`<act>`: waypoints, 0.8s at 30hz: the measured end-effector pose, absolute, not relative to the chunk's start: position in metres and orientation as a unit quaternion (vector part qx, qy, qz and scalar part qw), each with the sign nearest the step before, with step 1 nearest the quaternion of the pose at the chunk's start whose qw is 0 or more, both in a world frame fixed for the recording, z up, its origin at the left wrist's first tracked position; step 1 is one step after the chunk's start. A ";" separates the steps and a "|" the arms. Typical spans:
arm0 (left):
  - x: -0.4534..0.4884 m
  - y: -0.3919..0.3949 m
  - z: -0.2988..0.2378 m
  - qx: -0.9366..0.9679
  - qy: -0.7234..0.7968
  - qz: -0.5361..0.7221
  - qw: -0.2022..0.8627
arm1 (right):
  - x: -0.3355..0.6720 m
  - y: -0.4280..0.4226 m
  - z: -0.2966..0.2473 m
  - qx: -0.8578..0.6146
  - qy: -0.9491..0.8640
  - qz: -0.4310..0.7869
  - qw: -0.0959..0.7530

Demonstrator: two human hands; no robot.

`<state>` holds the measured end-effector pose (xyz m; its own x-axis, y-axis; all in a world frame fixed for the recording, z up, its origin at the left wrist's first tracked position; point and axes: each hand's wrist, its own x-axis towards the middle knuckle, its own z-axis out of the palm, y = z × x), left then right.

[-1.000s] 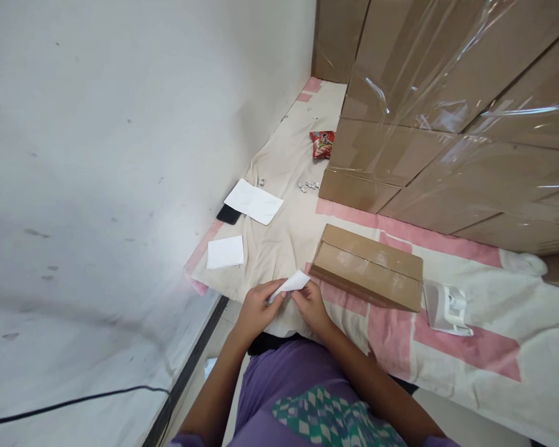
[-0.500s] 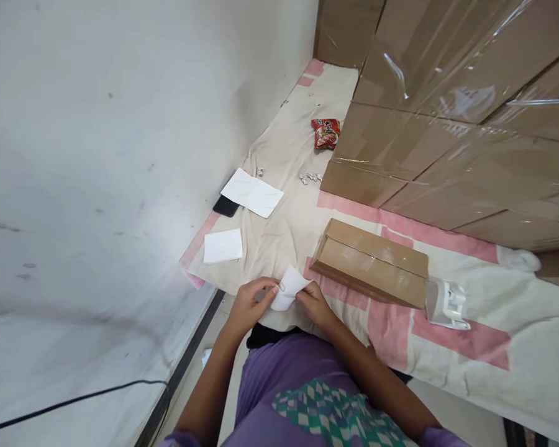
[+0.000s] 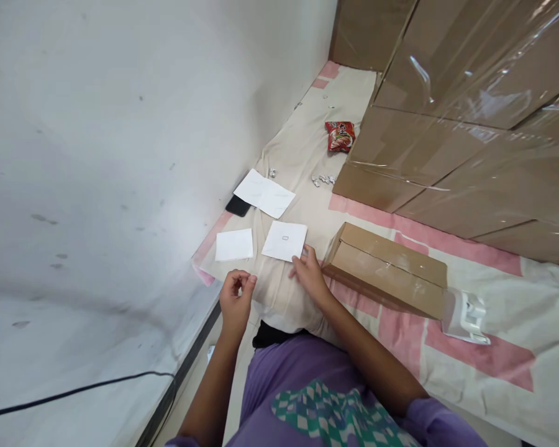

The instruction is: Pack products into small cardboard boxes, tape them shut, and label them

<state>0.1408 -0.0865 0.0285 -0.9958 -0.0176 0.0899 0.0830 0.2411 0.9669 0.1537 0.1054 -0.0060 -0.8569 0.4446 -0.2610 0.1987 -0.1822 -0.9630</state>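
Observation:
My right hand (image 3: 308,273) reaches forward and rests its fingertips on the near edge of a small white square sheet (image 3: 285,241) that lies flat on the cream and pink cloth (image 3: 400,323). My left hand (image 3: 236,297) hovers near the cloth's edge with thumb and fingers pinched together; what they hold, if anything, is too small to make out. A second white square (image 3: 234,244) lies just left of the first. A flat brown cardboard box (image 3: 391,270) lies right of my right hand.
A larger white paper (image 3: 264,194) covers part of a black phone (image 3: 238,205) by the wall. A red snack packet (image 3: 340,136), foil scraps (image 3: 322,180), a white plastic tool (image 3: 468,315), and film-wrapped cartons (image 3: 470,112) lie around. A black cable (image 3: 74,391) runs below left.
The white sheet that both hands held near my lap now lies flat on the cloth beside the other square. My right hand moved forward with it; my left hand let go and drew back.

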 end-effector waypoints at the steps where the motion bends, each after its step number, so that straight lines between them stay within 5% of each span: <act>1: 0.144 -0.083 0.027 -0.019 -0.784 -0.619 0.035 | 0.161 0.105 -0.001 -0.248 -0.665 0.700 0.084; 7: 0.167 -0.031 0.011 -0.096 -0.754 -0.642 -0.096 | 0.238 0.104 0.028 -0.124 -0.776 0.614 0.073; 12: 0.160 0.010 0.004 -0.215 -0.698 -0.655 -0.191 | 0.333 0.165 0.026 -0.298 -0.743 0.555 0.226; 17: 0.123 0.052 0.017 -0.212 -0.692 -0.681 -0.107 | 0.370 0.246 0.016 -0.488 -0.682 0.379 0.390; 24: 0.111 0.082 0.032 -0.199 -0.753 -0.626 -0.039 | 0.391 0.289 0.010 -0.149 -0.770 0.587 0.201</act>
